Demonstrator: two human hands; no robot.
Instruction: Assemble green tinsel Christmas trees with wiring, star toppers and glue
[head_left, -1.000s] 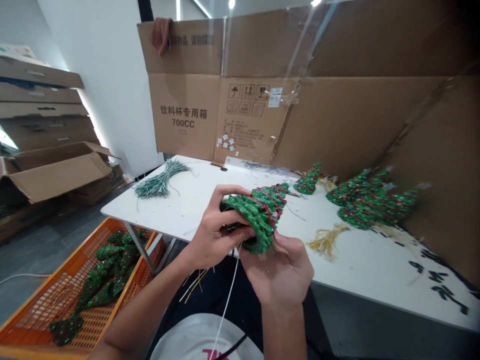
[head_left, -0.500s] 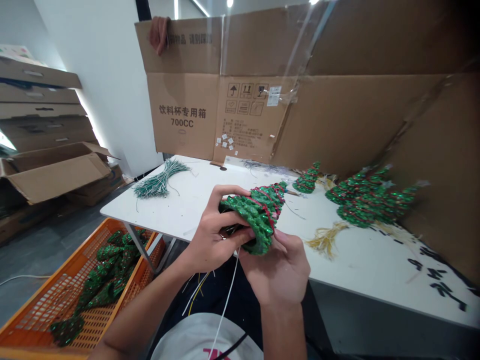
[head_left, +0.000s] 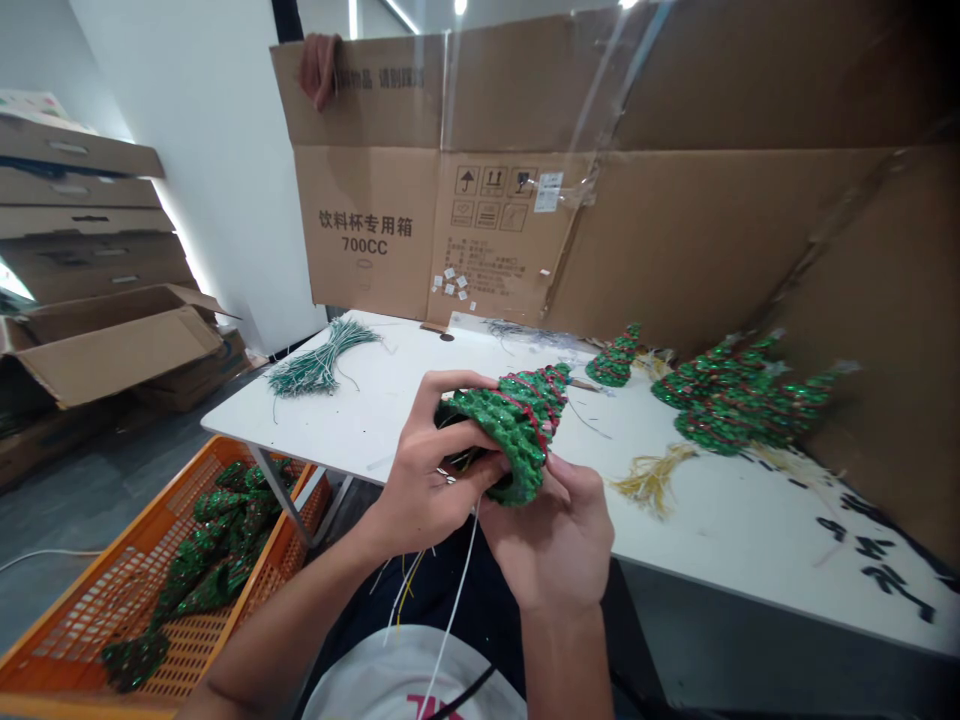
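A small green glittery Christmas tree [head_left: 517, 415] with red garland lies tilted between my two hands, its tip pointing to the upper right and its hollow base towards me. My left hand [head_left: 442, 460] is closed on the base rim, with fingers over the outside and thumb at the opening. From below, my right hand [head_left: 559, 530] grips the tree's lower right side; some of its fingers are hidden behind the tree. A white cord [head_left: 459, 590] hangs down from near the base opening. What lies inside the hollow is hard to make out.
Finished-looking trees [head_left: 720, 410] and a single tree [head_left: 613, 358] stand on the white table [head_left: 420, 350]. A green wire bundle [head_left: 322, 358], yellow ties [head_left: 654, 480] and black pieces [head_left: 874, 560] lie there too. An orange crate [head_left: 75, 620] holds more trees. Cardboard [head_left: 375, 190] walls the back.
Both hands and the tree have shifted very slightly to the left. The grip on the tree looks the same.
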